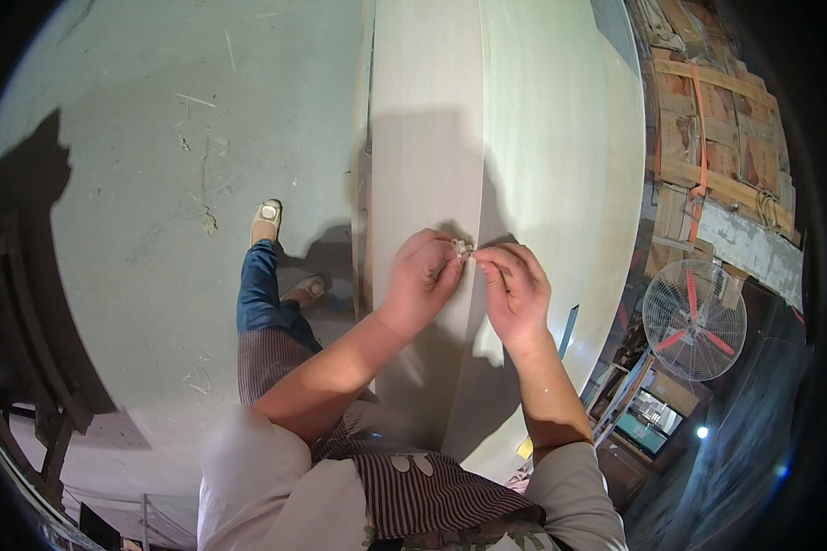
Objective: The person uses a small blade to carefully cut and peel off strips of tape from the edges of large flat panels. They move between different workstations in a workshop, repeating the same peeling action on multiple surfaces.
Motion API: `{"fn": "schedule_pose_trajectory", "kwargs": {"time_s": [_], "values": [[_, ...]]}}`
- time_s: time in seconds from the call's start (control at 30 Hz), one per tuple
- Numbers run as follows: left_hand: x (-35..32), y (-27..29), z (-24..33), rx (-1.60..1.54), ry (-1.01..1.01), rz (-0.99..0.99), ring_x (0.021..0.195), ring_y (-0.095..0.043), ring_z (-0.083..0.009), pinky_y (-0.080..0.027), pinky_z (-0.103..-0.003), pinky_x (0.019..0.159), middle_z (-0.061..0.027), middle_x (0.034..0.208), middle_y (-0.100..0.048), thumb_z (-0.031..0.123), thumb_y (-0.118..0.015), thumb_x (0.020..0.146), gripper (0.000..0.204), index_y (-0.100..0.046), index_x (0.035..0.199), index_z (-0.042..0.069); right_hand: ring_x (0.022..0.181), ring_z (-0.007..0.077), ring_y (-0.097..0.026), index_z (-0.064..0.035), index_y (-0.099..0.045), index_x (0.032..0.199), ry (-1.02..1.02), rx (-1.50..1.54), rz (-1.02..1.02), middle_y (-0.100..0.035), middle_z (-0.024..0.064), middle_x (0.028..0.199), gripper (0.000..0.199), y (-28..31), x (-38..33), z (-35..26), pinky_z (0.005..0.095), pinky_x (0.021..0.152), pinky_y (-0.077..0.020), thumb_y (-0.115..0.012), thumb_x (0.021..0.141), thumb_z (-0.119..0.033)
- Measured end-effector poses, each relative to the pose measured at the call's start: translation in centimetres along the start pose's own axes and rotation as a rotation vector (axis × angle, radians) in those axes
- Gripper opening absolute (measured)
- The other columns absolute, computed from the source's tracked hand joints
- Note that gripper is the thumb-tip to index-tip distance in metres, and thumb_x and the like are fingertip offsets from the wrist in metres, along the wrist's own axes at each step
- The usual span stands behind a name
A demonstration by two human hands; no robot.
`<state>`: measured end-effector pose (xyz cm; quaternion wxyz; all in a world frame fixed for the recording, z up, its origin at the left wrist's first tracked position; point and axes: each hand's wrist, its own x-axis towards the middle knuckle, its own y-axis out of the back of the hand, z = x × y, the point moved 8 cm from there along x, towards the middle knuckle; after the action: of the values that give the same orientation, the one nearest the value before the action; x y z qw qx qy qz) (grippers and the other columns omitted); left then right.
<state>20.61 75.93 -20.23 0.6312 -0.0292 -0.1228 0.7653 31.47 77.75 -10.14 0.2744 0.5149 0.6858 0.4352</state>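
Observation:
Over the pale board (423, 64), my left hand (421, 277) pinches a small crumpled, whitish-beige wad (462, 248), perhaps tangled strip or thread; its exact kind is too small to make out. My right hand (515, 286) meets it from the other side, thumb and forefinger pressed together at the wad's edge. A second, lighter board (560, 119) lies alongside the first, and the seam between them runs below my hands. Both forearms reach forward over the boards and cast shadows on them.
A blue strip (569, 329) lies on the right board. Beyond its right edge are a caged fan (695, 320) with red blades and strapped stacks of cartons (721, 129). To the left, scraps (196, 99) litter the grey floor (138, 184); a dark frame (37, 331) stands far left.

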Motion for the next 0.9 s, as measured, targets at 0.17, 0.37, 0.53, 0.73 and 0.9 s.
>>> {"fn": "schedule_pose_trajectory", "kwargs": {"time_s": [0.17,0.37,0.53,0.73,0.9], "values": [[-2.0,0.0,-0.1,0.045,0.008,-0.042,0.082,-0.061,-0.0355,-0.050,-0.042,0.072,-0.0157,0.092,-0.063,-0.001,-0.069,0.080,0.012,-0.058,0.085,0.002,0.077,0.0267,-0.064,-0.0054,-0.069,0.099,-0.047,0.022,-0.020,-0.064,0.0104,0.091,0.015,-0.1,-1.8,-0.1,0.0340,0.067,-0.0535,-0.068,0.086,0.003],[-5.6,-0.1,0.0,0.025,0.038,-0.126,0.084,-0.061,-0.0361,-0.050,-0.043,0.073,-0.0157,0.091,-0.062,0.000,-0.069,0.080,0.012,-0.058,0.084,0.002,0.078,0.0276,-0.063,-0.0047,-0.069,0.097,0.010,-0.044,-0.058,-0.061,0.0105,0.090,0.017,0.2,-4.7,-1.4,0.0356,0.069,-0.0536,-0.069,0.083,0.005],[-8.5,-0.2,0.4,0.052,0.027,-0.148,0.084,-0.061,-0.0359,-0.050,-0.042,0.073,-0.0150,0.091,-0.062,-0.001,-0.070,0.079,0.013,-0.058,0.084,0.003,0.079,0.0286,-0.064,-0.0038,-0.071,0.097,-0.002,-0.024,-0.103,-0.062,0.0107,0.091,0.022,0.3,-7.5,-2.0,0.0366,0.070,-0.0539,-0.072,0.078,0.007],[-12.3,-0.8,-1.0,-0.013,0.033,-0.214,0.086,-0.062,-0.0355,-0.051,-0.042,0.075,-0.0142,0.092,-0.063,-0.003,-0.071,0.076,0.017,-0.057,0.083,0.004,0.081,0.0299,-0.065,-0.0041,-0.071,0.098,-0.057,0.000,-0.148,-0.063,0.0111,0.093,0.025,0.1,-11.2,-1.4,0.0375,0.071,-0.0544,-0.072,0.076,0.008],[-16.3,-1.6,-1.3,0.023,0.003,-0.335,0.083,-0.059,-0.0320,-0.050,-0.041,0.076,-0.0102,0.091,-0.060,0.008,-0.064,0.086,0.007,-0.060,0.091,0.006,0.082,0.0295,-0.065,-0.0049,-0.070,0.096,-0.044,0.017,-0.192,-0.064,0.0103,0.093,0.024,-0.1,-14.5,-1.7,0.0376,0.072,-0.0546,-0.069,0.076,0.009]]}}
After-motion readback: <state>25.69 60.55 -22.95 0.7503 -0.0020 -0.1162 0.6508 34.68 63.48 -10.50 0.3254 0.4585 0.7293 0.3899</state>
